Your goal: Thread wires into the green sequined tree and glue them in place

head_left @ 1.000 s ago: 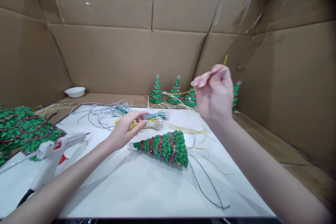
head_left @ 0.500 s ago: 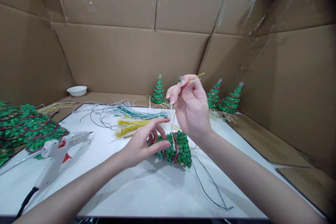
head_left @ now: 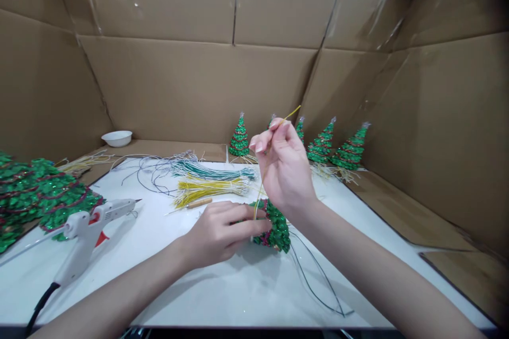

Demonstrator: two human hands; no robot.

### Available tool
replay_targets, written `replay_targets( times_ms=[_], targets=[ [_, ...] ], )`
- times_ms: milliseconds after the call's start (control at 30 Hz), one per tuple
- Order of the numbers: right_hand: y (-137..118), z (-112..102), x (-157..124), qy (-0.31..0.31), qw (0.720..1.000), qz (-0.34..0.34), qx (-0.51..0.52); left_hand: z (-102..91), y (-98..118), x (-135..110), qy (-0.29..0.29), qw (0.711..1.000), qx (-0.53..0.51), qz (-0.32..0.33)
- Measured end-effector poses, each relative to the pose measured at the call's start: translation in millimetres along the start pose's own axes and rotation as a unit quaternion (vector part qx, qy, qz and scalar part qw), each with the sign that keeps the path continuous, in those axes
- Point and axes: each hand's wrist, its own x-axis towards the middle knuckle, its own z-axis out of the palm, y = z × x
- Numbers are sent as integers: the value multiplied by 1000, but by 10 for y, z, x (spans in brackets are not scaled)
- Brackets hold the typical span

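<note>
A small green artificial Christmas tree (head_left: pixel 280 226) with red garland lies on its side on the white table. My left hand (head_left: pixel 222 229) is wrapped over its left part, fingers closed around it. A thin yellow cord (head_left: pixel 294 112) rises from the tree, passing by my left fingertips. Above the tree, my right hand (head_left: pixel 285 164) pinches this cord, and its free end sticks out past the fingers. Dark green cord loops (head_left: pixel 314 270) extend from the tree's right side across the table. My left hand hides much of the tree.
A white glue gun (head_left: pixel 85 228) stands at left beside larger green trees (head_left: pixel 59 190). Farther back lie a yellow cord bundle (head_left: pixel 199 189), a green cord bundle (head_left: pixel 214 170) and a wooden-handled awl (head_left: pixel 199 203). Several finished trees (head_left: pixel 239 137) and a white bowl (head_left: pixel 117 138) line the cardboard wall.
My left hand has moved from hovering open beside the tree onto it, closing over it and the cord's base. My right hand has shifted slightly left, still pinching the yellow cord.
</note>
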Motion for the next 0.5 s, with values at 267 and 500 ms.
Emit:
replay_targets(
  times_ms=[267,500],
  targets=[
    [76,-480,-136,114,977,-41,-176,-143,4,32,49,989,-103,-95],
    [-39,-639,-321,-13,868,-242,-433,-60,-8,-7,1,970,-158,-187]
  ],
)
